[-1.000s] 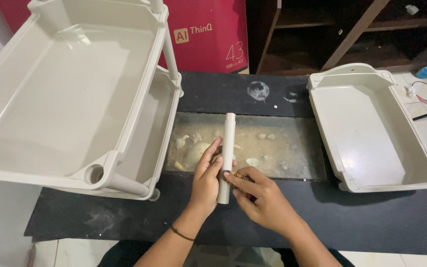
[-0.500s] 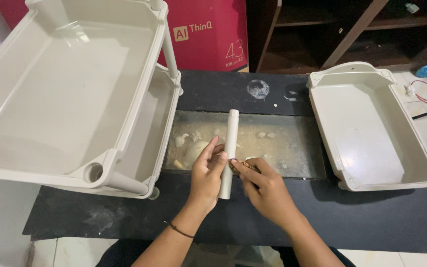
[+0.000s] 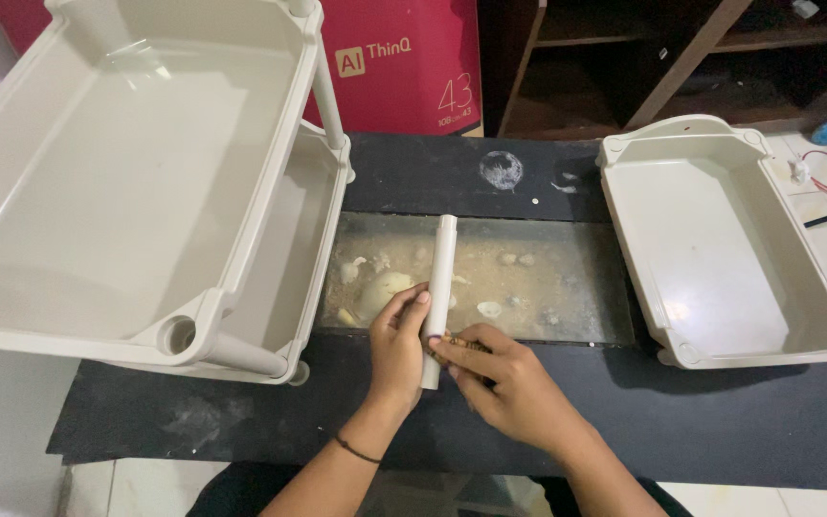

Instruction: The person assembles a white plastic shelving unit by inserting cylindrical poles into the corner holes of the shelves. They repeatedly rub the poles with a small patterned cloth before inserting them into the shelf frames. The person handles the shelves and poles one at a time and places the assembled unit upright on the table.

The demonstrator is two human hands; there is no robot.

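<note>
Head view: my left hand wraps the lower part of a cream plastic tube, my right hand pinching a small brownish piece against it, over the dark table between two cream trays.

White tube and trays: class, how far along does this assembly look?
Done: the stacked trays on the left are joined by a corner post. In hand: the left hand steadies the white tube while the right hand pinches its lower end. Left: the loose tray on the right lies apart, no posts fitted.
</note>
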